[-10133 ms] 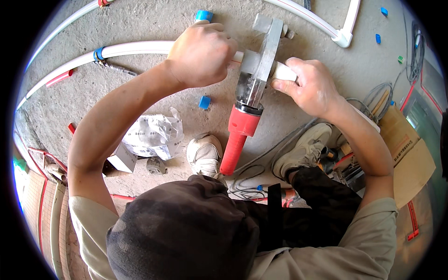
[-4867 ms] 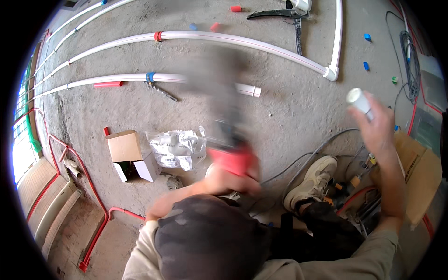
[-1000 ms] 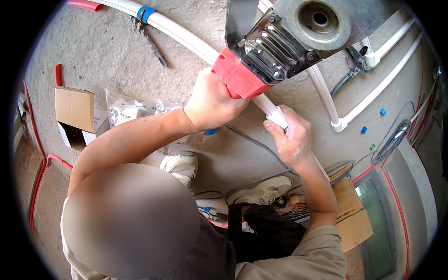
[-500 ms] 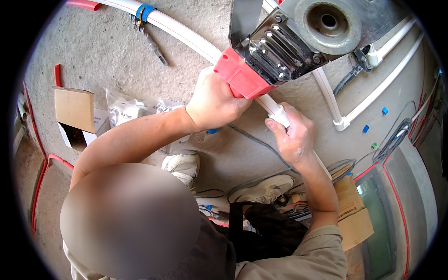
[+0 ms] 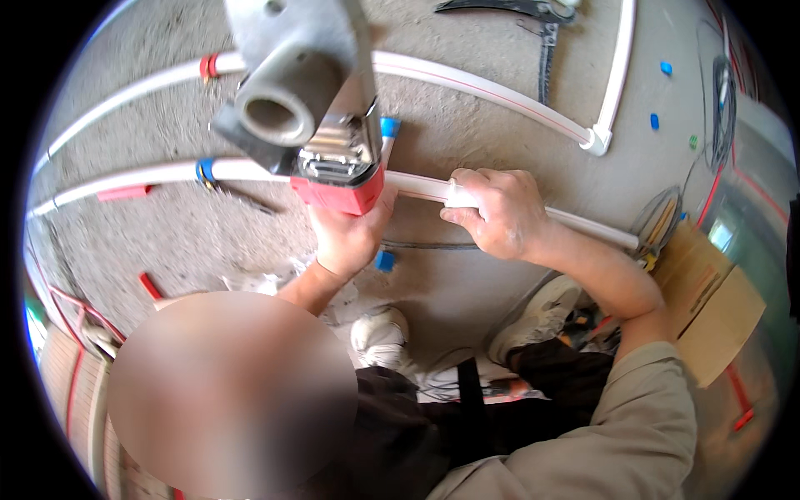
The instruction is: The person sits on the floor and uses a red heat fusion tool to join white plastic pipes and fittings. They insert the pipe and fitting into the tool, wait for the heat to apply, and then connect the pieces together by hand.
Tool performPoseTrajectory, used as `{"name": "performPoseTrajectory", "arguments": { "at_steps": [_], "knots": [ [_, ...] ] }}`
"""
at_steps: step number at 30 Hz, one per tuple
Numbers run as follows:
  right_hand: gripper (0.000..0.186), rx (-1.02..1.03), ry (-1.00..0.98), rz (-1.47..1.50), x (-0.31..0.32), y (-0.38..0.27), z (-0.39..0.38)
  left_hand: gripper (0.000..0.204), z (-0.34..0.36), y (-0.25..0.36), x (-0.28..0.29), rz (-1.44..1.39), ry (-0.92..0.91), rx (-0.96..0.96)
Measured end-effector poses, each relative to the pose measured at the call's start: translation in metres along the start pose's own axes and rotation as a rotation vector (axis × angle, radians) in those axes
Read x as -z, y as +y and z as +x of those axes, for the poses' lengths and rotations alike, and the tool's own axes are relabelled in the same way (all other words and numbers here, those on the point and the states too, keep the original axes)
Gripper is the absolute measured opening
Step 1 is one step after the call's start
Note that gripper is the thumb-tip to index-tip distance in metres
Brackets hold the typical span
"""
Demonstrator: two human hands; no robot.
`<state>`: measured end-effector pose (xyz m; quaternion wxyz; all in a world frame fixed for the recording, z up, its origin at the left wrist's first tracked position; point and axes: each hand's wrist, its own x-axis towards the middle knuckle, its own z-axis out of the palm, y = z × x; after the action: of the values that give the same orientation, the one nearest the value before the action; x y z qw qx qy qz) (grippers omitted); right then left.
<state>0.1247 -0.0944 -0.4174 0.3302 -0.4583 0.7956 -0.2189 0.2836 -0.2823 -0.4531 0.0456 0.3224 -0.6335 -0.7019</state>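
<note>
My left hand [image 5: 342, 237] is closed around the grip of a pipe-heating tool, just under its red housing [image 5: 337, 196]. Its metal plate and cylindrical die [image 5: 282, 100] rise toward the camera, over two white pipe runs. My right hand [image 5: 500, 217], fingers curled, grips a white fitting [image 5: 458, 190] on the nearer white pipe [image 5: 417, 184], right of the tool. A short white piece with a blue end [image 5: 389, 127] shows behind the housing. A blue piece [image 5: 384, 260] lies on the concrete below, between my hands. The tool's grip is mostly hidden by my left hand.
Black cutters [image 5: 500, 10] lie at the top beside a pipe elbow [image 5: 598, 138]. A pointed metal tool [image 5: 242, 197] lies left. Cardboard [image 5: 717, 325], cable coils [image 5: 723, 112] and small blue pieces [image 5: 666, 68] are at the right. My shoes [image 5: 379, 333] stand on the floor below.
Over the last half second the view has turned and the tool's head has swung from upper right to upper left. Both hands keep their grips. Earlier the tool was blurred in motion.
</note>
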Motion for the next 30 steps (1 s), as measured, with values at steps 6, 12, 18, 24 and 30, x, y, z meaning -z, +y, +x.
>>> {"name": "performPoseTrajectory", "arguments": {
  "at_steps": [6, 12, 18, 24, 30],
  "knots": [
    [0.036, -0.011, -0.015, 0.004, -0.003, 0.002, -0.005, 0.028, -0.004, -0.002, -0.003, -0.076, 0.013, 0.032],
    [0.034, -0.014, -0.028, 0.006, -0.005, 0.003, -0.006, 0.028, -0.006, 0.003, -0.003, -0.083, 0.025, 0.08],
    [0.036, 0.004, -0.078, -0.035, 0.001, 0.002, -0.003, 0.028, -0.007, 0.008, -0.003, -0.079, 0.055, 0.08],
    [0.031, -0.02, -0.26, -0.353, 0.048, -0.028, 0.048, 0.033, -0.008, 0.015, 0.002, -0.086, 0.113, 0.057],
    [0.027, 0.599, 0.076, -0.441, 0.002, -0.018, 0.106, 0.054, -0.004, 0.028, 0.037, 0.03, 0.2, 0.028]
  ]
}}
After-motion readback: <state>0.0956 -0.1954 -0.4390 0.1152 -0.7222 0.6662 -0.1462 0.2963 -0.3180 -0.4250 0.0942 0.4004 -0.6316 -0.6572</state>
